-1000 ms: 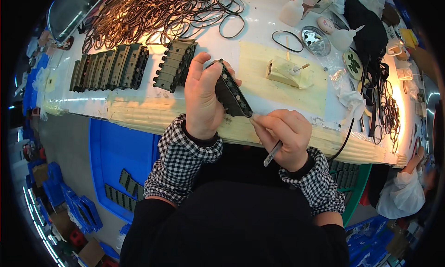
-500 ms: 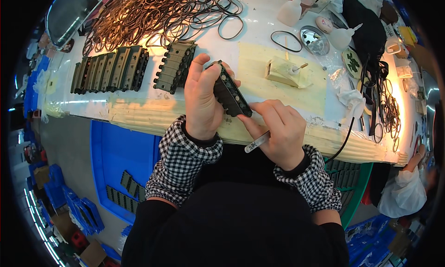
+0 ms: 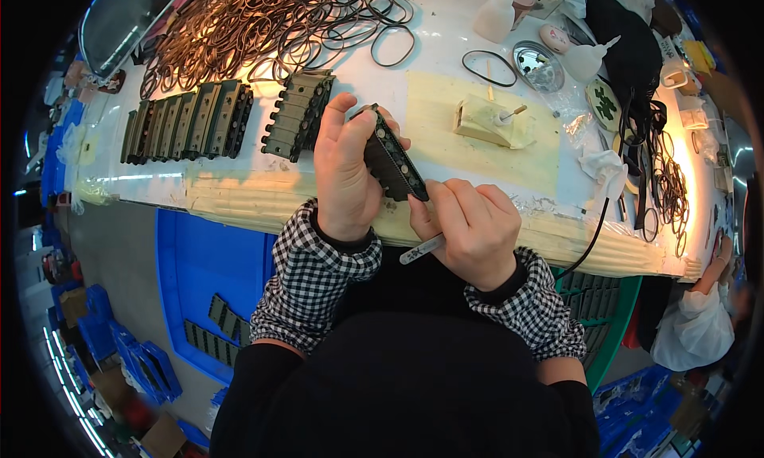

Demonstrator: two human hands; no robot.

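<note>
My left hand [image 3: 344,167] is closed around a dark green ribbed plastic part [image 3: 393,162] with a row of small round pieces along its side, held tilted above the bench's front edge. My right hand [image 3: 475,229] pinches at the part's lower end with thumb and forefinger. Out of the right fist sticks the flat end of a slim silvery tool [image 3: 421,249]; its tip is hidden by the fingers. Left of my left hand stand a similar green part [image 3: 297,117] and a close row of several more [image 3: 189,121].
A heap of dark rubber bands [image 3: 239,30] covers the back left of the bench. Right of my hands sits a cream block [image 3: 481,124] with a small stick in it. Below are a blue tray [image 3: 177,255] and a green crate [image 3: 629,307] holding green parts. A person's sleeve [image 3: 695,331] shows at right.
My right hand has shifted slightly left at the part's lower end, and the silvery tool's end has swung left and down with it. My left hand keeps its hold.
</note>
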